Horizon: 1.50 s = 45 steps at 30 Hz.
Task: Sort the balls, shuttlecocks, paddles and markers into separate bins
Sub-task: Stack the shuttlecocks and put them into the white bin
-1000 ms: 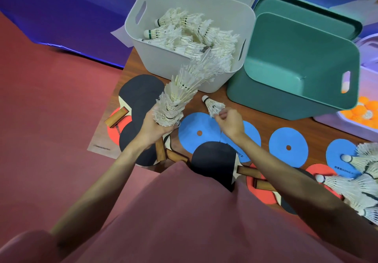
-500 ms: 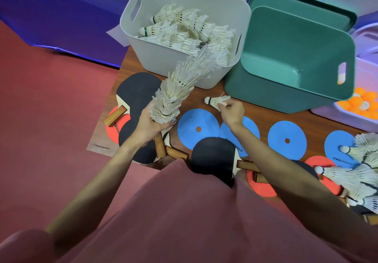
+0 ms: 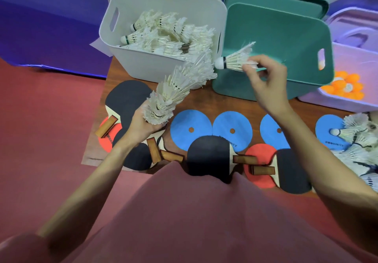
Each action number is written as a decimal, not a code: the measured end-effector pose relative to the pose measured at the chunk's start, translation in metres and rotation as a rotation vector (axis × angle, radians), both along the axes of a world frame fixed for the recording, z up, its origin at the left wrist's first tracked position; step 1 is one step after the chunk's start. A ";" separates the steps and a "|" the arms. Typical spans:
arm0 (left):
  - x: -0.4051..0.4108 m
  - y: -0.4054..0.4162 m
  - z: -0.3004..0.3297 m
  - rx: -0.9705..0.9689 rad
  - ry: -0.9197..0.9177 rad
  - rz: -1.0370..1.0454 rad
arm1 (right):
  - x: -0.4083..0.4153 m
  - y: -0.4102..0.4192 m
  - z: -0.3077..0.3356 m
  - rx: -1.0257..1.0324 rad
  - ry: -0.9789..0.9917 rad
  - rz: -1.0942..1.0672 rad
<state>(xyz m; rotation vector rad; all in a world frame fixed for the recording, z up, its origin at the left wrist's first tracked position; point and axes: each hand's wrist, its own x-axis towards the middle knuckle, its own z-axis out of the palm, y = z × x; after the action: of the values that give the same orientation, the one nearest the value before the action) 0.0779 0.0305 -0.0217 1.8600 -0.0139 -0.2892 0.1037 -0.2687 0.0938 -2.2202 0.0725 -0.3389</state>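
Nearest, paddles (image 3: 208, 156) lay across the desk (image 3: 204, 101), blue discs behind them; one disc's print was too blurred to read surely. The left hand (image 3: 141, 125) gripped a nested stack of shuttlecocks (image 3: 178, 91). The right hand (image 3: 266, 82), a second earlier low at the discs, had risen, pinching one shuttlecock (image 3: 233, 60) by its feathers beside the white bin (image 3: 163, 27), probably to join the stack.

The left hand (image 3: 143, 125) is gripping a nested stack of shuttlecocks (image 3: 180, 91) that is leaning toward the white bin (image 3: 163, 66) (already holding many). The right hand (image 3: 266, 82) is pinching a single shuttlecock (image 3: 235, 60) by its feathers, before the green bin (image 3: 286, 43).
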 end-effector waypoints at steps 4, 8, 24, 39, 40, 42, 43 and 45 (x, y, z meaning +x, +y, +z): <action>0.005 -0.003 0.007 0.030 -0.013 -0.037 | 0.011 0.009 0.002 0.003 0.114 0.198; 0.016 -0.003 0.039 0.088 -0.063 -0.059 | 0.021 0.013 0.006 0.063 0.180 0.323; 0.220 0.009 0.138 1.079 -0.193 -0.344 | 0.131 0.026 0.007 0.264 0.300 0.100; 0.254 0.018 0.121 0.704 0.290 -0.766 | 0.142 0.025 -0.018 -0.171 0.495 0.332; 0.255 0.019 0.120 0.654 0.267 -0.765 | 0.143 0.025 -0.017 -0.205 0.496 0.346; 0.255 0.019 0.116 0.603 0.190 -0.753 | 0.144 0.025 -0.014 -0.272 0.489 0.362; 0.255 0.018 0.113 0.603 0.163 -0.744 | 0.144 0.026 -0.014 -0.293 0.486 0.365; 0.254 0.016 0.107 0.641 0.138 -0.741 | 0.143 0.028 -0.015 -0.328 0.483 0.360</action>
<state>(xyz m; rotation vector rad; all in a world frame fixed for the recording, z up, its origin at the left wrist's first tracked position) 0.3315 0.0460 0.0855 2.4055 -0.5829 -1.0281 0.2470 -0.2403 0.0792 -2.5342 -0.1325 0.4144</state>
